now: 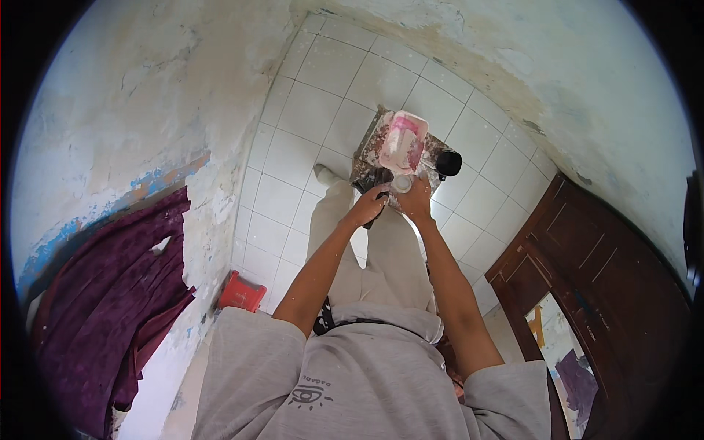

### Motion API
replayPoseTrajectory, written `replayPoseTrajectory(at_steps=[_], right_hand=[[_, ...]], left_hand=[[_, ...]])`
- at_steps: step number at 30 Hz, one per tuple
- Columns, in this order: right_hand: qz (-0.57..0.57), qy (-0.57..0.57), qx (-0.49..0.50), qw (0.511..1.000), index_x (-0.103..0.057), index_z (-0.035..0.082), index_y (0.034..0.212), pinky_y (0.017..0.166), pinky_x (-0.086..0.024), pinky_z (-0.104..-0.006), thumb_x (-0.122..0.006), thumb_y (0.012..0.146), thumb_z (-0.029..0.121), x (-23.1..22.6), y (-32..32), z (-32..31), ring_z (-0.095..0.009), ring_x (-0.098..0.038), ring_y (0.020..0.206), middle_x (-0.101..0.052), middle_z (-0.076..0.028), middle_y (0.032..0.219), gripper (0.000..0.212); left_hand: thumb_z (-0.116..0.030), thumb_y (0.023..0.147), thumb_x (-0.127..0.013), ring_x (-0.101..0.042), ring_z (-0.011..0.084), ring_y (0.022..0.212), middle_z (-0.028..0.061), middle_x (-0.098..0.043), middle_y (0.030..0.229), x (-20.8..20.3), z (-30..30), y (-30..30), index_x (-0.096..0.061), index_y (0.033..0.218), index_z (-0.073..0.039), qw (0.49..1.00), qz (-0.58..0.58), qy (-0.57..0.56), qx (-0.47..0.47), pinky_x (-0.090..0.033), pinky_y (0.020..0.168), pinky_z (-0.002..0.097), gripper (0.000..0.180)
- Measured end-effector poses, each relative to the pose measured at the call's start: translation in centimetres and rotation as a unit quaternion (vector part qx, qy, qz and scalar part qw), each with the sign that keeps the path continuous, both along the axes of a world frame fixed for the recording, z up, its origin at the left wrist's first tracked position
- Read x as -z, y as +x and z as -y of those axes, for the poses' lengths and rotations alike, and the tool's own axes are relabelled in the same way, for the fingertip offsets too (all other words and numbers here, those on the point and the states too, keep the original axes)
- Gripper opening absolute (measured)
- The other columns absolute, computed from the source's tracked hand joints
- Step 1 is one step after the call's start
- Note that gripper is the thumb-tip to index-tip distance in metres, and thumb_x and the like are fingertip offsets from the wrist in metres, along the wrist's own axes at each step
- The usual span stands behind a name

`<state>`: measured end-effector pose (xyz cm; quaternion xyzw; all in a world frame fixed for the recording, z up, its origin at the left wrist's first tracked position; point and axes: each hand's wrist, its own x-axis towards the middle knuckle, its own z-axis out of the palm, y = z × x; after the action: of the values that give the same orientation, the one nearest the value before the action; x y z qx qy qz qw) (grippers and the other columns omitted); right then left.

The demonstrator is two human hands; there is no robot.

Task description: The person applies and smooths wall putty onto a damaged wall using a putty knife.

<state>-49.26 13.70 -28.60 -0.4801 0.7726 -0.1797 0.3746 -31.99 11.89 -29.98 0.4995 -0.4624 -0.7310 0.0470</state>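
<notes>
My left hand (368, 206) is closed around a slim black object (382, 196), whose kind I cannot make out. Close beside it, my right hand (417, 199) grips a small round white container (401, 183) by its side. Just beyond both hands, a pinkish-white plastic tub (416, 125) with bright pink smears inside rests on a small stand (367, 151) splattered with paint or plaster. A black mug-like container (448, 163) is at the stand's right edge. My fingertips are partly hidden at this distance.
White floor tiles (334, 64) surround the stand between peeling walls (205, 88). To the left hangs a torn purple cloth (110, 315), with a red bin (243, 292) near it. A dark brown wooden cabinet (579, 249) with a mirror (561, 359) is on the right.
</notes>
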Motion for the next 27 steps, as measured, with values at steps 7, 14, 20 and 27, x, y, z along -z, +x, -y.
replayPoseTrajectory(at_steps=[7,14,20,27], right_hand=[[-0.037,0.075,-0.030,0.996,-0.066,-0.006,0.097,0.092,-0.050,-0.0471,-0.085,0.067,0.028,2.4,-0.5,0.9,-0.041,-0.058,0.104,-0.058,-0.025,0.108,0.049],[-0.079,0.127,-0.006,0.989,-0.066,-0.011,0.095,0.092,-0.049,-0.0488,-0.083,0.067,0.033,3.5,-0.3,3.0,-0.044,-0.059,0.108,-0.064,-0.032,0.094,0.054],[-0.063,0.203,-0.025,0.977,-0.058,-0.013,0.110,0.095,-0.051,-0.0457,-0.086,0.065,0.034,2.9,-0.3,3.7,-0.044,-0.058,0.112,-0.056,-0.032,0.117,0.071],[-0.042,0.221,-0.042,0.973,-0.055,-0.014,0.114,0.097,-0.050,-0.0458,-0.085,0.066,0.032,4.1,-0.5,3.4,-0.044,-0.057,0.115,-0.055,-0.033,0.119,0.072]], left_hand=[[-0.012,0.094,-0.055,-0.053,0.0261,0.127,0.0160,-0.057,0.136,-1.0,0.1,-0.6,-0.049,0.139,-0.002,1.000,0.010,0.001,-0.006,-0.038,0.107,0.0331,0.046],[-0.017,0.095,-0.056,-0.053,0.0295,0.128,0.0198,-0.056,0.136,1.2,-0.4,-0.5,-0.047,0.141,0.000,0.999,0.035,0.013,-0.010,-0.038,0.108,0.0344,0.050],[-0.018,0.097,-0.053,-0.056,0.0141,0.091,0.0071,-0.064,0.105,1.0,-0.4,-0.1,-0.042,0.145,-0.004,0.998,0.045,0.038,0.014,-0.046,0.086,0.0283,0.052],[-0.019,0.097,-0.055,-0.058,0.0179,0.104,0.0127,-0.062,0.118,-0.5,0.0,-0.4,-0.043,0.144,-0.002,0.999,0.031,0.041,0.006,-0.045,0.094,0.0309,0.051]])
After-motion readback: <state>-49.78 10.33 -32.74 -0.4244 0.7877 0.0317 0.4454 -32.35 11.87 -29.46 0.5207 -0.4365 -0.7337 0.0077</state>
